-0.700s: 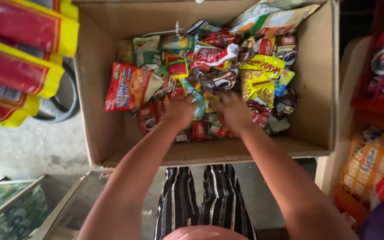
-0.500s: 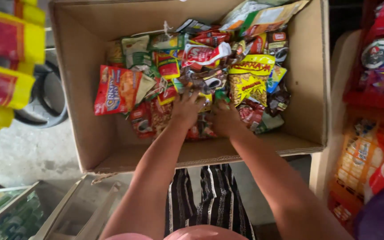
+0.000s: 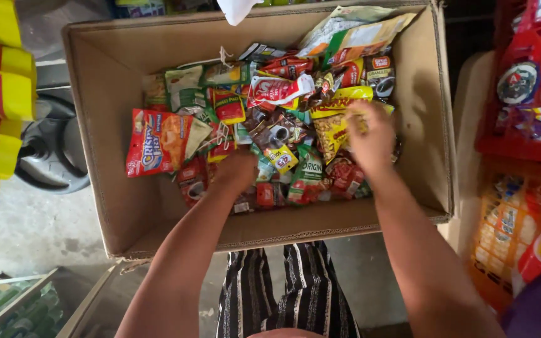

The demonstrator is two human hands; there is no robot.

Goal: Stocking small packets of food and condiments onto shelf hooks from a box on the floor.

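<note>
both hands in cardboard box (image 3: pixel 104 94), left hand (image 3: pixel 236 172), right hand (image 3: pixel 370 141), among snack packets (image 3: pixel 270 125) (mixed colours).

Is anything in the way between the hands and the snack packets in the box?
Nothing visible is. The cardboard box is open at the top, and both hands are already down among the snack packets: the left hand near the middle of the heap, the right hand on a yellow packet.
</note>
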